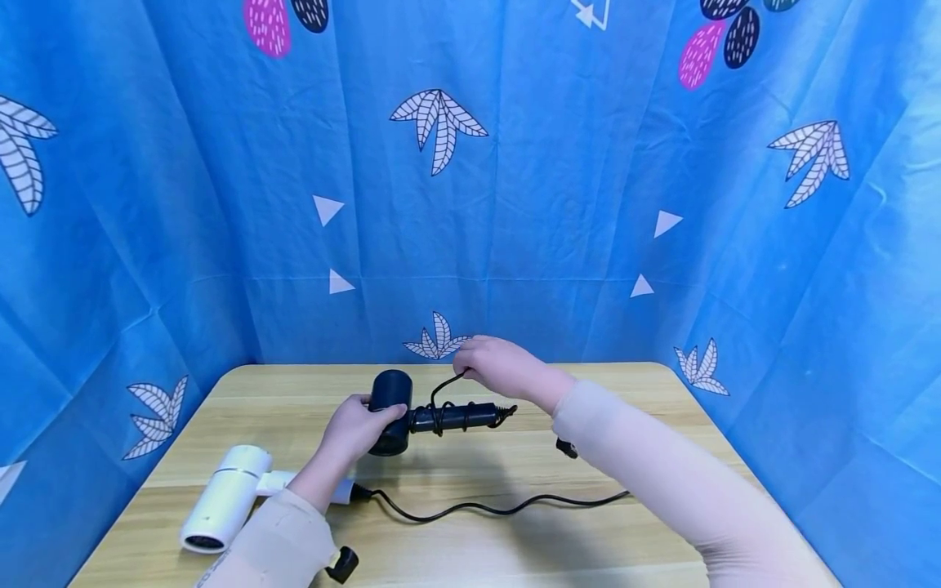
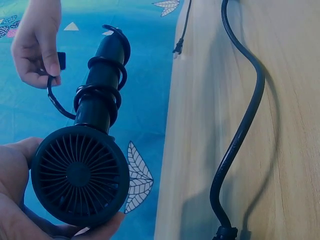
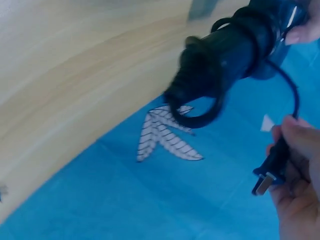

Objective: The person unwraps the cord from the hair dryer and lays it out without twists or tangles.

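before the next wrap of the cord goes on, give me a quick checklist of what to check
1. Left hand grips the head of the black hair dryer: ok.
2. Right hand pinches the cord near the plug: ok.
3. Cord coils sit around the handle: ok, though how tight they are cannot be told.
4. Slack left between coils and plug: ok, a short loop shows.
5. White hair dryer and its black cord lie on the table, apart from the black one: ok.
6. Plug prongs undamaged: cannot tell, blurred.
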